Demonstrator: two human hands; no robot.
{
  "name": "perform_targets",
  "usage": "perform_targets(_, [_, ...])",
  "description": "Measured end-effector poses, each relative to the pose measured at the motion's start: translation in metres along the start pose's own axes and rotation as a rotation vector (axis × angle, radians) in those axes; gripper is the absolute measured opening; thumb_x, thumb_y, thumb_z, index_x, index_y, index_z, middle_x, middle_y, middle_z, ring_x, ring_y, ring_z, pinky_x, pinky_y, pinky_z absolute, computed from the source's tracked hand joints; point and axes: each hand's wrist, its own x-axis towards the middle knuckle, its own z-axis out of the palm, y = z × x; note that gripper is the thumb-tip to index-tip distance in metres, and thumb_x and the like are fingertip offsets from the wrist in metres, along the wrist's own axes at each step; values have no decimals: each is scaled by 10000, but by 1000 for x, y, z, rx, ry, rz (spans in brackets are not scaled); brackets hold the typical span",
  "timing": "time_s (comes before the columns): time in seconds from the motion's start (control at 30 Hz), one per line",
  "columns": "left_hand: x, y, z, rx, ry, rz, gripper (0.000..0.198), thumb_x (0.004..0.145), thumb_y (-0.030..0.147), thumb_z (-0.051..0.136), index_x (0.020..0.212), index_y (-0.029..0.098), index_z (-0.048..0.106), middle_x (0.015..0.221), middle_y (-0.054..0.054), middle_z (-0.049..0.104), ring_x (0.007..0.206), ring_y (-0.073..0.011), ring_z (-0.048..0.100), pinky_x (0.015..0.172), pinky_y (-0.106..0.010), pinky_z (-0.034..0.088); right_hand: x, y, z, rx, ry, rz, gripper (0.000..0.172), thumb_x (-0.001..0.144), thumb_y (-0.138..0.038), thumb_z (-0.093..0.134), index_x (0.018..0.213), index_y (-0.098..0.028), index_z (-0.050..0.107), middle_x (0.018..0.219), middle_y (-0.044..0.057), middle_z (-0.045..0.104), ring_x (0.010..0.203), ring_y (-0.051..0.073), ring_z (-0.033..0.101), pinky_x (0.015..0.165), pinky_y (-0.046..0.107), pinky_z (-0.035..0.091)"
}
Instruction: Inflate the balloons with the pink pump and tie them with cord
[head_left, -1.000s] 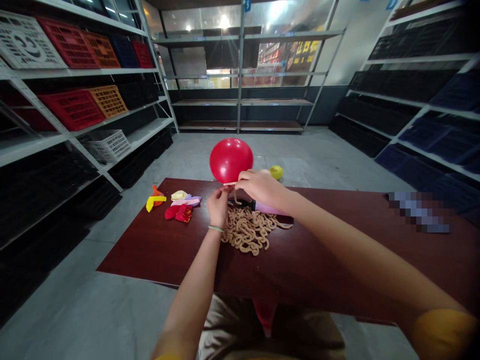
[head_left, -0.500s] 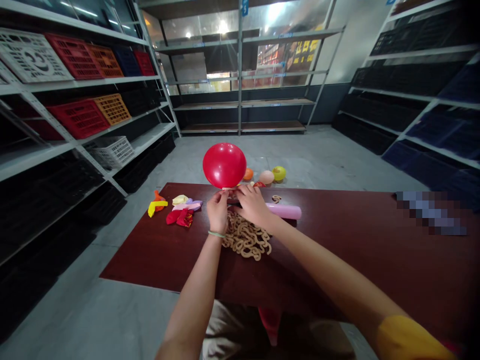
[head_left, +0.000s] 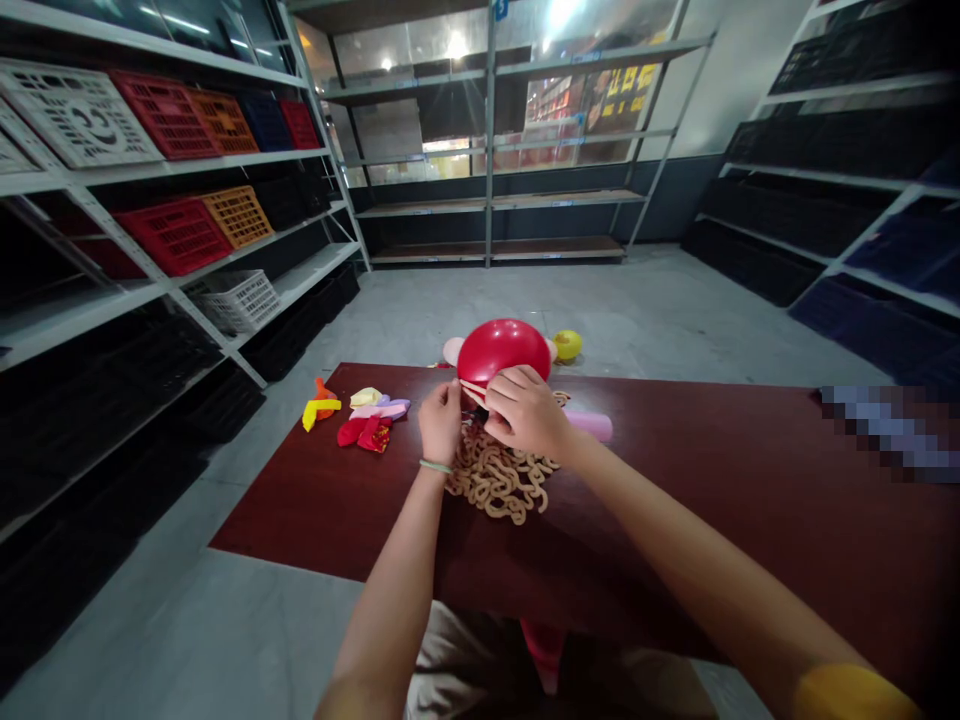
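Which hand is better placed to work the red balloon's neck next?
Probably the right hand: its fingers lie on the red balloon, pointing towards the pale neck. The left hand is also close, but sits lower on the neck's other side, clear of the balloon's body.

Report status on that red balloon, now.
Left hand and right hand gripping the neck of the inflated glossy red balloon. Heap of tan looped cord directly below the hands, on the dark red tabletop.
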Motion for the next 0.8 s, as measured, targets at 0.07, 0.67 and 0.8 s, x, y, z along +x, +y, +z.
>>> perform_targets(0.07, [0,-1,1,-35,-8,-46,362,898,502,504,796,195,668,695,-43,697,619,-173,645,587,-267,479,1,2,-3,-4,-5,-50,174,825,-168,468,847,-223,632,865,58,585,916,238,467,870,380,360])
perform_targets(0.67, [0,18,-6,-416,-53,-88,320,759,374,702,893,196,471,650,39,632,448,-79,532,431,-181,367,15,29,-3,172,81,97,175,803,-91,451,697,-231,443,781,31,509,824,204,449,764,351,383])
perform_targets(0.8, [-5,20,-4,-326,-154,45,300,829,334,648,1082,197,567,672,36,623,510,-92,592,486,-184,415,16,38,3,189,155,153,161,855,-94,429,775,-224,480,846,50,537,859,216,481,793,377,416])
